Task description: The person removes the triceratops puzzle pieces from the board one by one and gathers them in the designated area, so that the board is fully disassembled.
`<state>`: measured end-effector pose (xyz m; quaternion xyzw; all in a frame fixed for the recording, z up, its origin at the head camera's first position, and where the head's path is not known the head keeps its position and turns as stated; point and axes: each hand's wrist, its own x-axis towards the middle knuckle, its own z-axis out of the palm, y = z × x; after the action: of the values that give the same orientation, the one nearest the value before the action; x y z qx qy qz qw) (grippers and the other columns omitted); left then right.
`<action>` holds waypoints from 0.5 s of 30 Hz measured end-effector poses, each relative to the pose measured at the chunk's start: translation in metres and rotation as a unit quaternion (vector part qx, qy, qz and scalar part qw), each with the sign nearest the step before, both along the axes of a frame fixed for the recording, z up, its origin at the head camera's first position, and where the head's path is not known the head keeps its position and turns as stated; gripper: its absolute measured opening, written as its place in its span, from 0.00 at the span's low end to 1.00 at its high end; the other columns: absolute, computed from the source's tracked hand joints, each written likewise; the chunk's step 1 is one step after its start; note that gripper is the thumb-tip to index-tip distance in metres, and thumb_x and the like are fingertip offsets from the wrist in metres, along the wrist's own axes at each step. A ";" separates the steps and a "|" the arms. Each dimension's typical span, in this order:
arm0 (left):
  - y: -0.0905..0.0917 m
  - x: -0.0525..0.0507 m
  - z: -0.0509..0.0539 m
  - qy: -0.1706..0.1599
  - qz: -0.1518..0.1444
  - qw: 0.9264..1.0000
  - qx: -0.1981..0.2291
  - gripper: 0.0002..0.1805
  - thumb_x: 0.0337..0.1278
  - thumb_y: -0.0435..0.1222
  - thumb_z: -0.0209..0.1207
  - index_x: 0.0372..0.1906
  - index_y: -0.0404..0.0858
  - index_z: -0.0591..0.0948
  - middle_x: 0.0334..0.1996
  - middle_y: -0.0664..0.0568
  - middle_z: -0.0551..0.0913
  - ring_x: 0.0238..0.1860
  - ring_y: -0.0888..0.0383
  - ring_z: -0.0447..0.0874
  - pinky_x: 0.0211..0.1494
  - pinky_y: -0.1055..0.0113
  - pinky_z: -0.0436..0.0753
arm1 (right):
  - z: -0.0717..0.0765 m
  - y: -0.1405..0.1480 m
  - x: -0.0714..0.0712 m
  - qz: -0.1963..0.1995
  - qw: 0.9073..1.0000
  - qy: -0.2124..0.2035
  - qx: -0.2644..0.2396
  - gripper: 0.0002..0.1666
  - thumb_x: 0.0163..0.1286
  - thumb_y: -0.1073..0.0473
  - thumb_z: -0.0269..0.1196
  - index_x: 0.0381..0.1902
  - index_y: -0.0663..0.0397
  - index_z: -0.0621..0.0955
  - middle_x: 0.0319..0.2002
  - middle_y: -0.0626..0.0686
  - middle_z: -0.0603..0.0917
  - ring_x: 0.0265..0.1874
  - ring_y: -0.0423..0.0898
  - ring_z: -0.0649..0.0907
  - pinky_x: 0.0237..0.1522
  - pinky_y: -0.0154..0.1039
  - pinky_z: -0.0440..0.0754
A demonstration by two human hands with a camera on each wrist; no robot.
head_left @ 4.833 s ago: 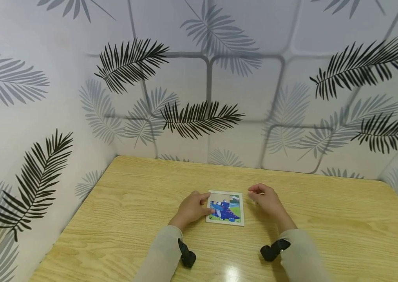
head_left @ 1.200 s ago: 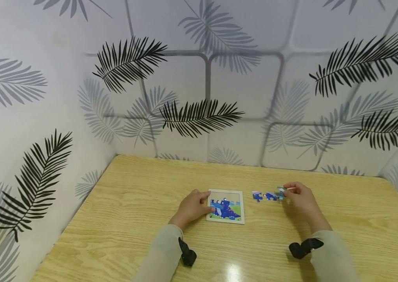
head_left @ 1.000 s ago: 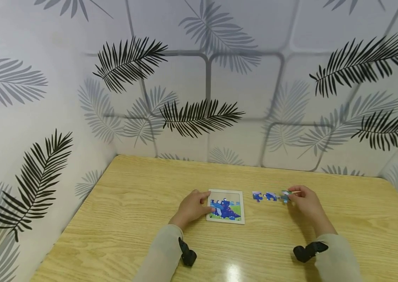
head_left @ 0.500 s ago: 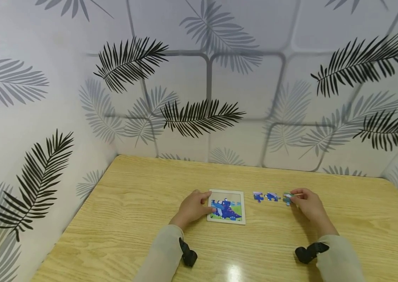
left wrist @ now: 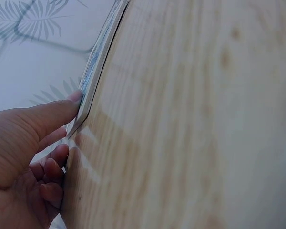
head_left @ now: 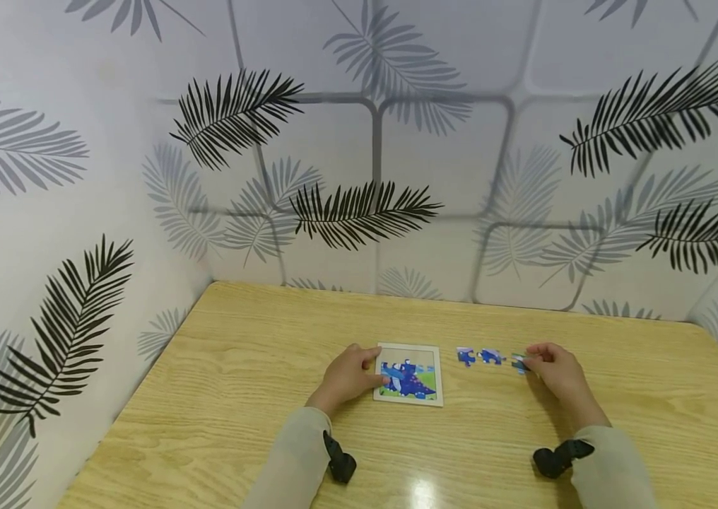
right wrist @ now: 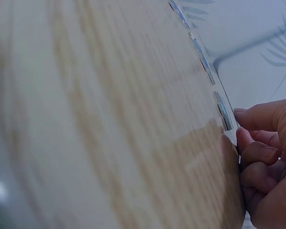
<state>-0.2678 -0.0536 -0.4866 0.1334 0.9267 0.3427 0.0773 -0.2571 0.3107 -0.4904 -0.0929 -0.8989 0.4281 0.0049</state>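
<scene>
Three loose pieces (head_left: 491, 355) out, right of the puzzle board (head_left: 408, 402); right hand (head_left: 556, 367) on the outermost.
Board flat on counter (head_left: 486, 431), lower centre of frame. Left hand (head_left: 345, 375) grips its left side, thumb over the rim, index at the upper-left corner. Right hand's grip pinches the green-white piece (head_left: 519, 364) between thumb and fingertip, lower half, right of centre; other two lie in a row to its left, blue. Change: board's upper-right corner, filled some seconds ago, now bare; pinched piece has shifted right, apart from its neighbour. Means top strip looks emptied, lower part of the board looks filled.
</scene>
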 end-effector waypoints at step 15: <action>-0.001 0.000 0.000 0.001 0.001 1.000 0.001 0.34 0.51 0.45 0.67 0.65 0.43 0.72 0.27 0.53 0.62 0.28 0.58 0.61 0.32 0.66 0.59 | 0.001 0.000 0.001 -0.003 1.000 0.005 -0.012 0.21 0.68 0.59 0.57 0.50 0.73 0.74 0.44 0.65 0.77 0.40 0.52 0.73 0.34 0.34 0.71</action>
<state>-0.2682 -0.0544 -0.4867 0.1331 0.9265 0.3435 0.0760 -0.2558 0.3103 -0.4894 -0.0931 -0.8933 0.4396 0.0096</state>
